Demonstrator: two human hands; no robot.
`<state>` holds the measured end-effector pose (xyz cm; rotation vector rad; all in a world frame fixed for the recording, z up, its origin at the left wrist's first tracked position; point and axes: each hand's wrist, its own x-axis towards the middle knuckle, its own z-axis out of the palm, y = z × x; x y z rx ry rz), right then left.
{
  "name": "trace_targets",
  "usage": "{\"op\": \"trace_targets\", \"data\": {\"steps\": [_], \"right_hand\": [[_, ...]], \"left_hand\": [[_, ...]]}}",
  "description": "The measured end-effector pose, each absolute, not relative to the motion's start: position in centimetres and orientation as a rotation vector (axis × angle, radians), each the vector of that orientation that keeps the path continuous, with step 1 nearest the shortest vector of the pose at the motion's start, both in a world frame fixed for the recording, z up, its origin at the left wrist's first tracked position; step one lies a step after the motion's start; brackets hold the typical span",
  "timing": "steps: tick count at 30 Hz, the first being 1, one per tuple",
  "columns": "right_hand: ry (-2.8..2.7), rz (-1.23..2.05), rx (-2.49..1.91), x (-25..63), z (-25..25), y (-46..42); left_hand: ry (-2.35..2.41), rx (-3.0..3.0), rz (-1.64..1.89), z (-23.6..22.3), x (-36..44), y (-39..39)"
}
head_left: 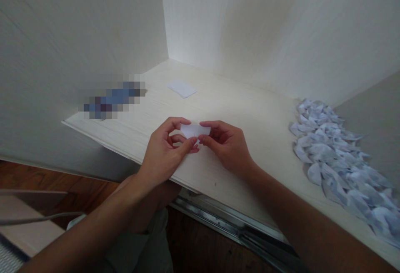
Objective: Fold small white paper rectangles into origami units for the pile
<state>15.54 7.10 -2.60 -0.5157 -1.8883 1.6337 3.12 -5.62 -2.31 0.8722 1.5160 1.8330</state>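
Note:
A small piece of folded white paper (194, 130) is held up between both hands, over the pale tabletop. My left hand (167, 144) pinches its left side, with the thumb on the near face and fingers curled around behind. On the right side, my right hand (228, 142) grips the paper between thumb and index finger, its other fingers bent inward. The two thumbs nearly meet at the paper's lower part, where a seam or fold shows. Part of the paper is hidden by the fingertips.
White sheets (182, 88) lie flat toward the back. A long heap of folded white paper pieces (331, 152) runs along the right side. A blurred-out bluish object (114, 98) lies at the left. Walls enclose the tabletop (250, 106); a metal rail (212, 219) runs below its front edge.

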Motion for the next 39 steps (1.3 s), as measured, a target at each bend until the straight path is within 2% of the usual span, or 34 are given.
{"op": "trace_targets", "data": {"steps": [16, 31, 39], "right_hand": [[-1.945, 1.495, -0.461, 15.56, -2.11, 7.04], [-1.867, 1.707, -0.444, 15.53, -2.43, 7.49], [-1.902, 1.677, -0.318, 15.76, -2.42, 7.31]], "left_hand": [[1.593, 0.956, 1.733, -2.10, 3.17, -5.90], [1.358, 0.861, 1.797, -2.19, 2.70, -5.56], [1.506, 0.867, 1.760, -1.87, 2.74, -5.68]]}}
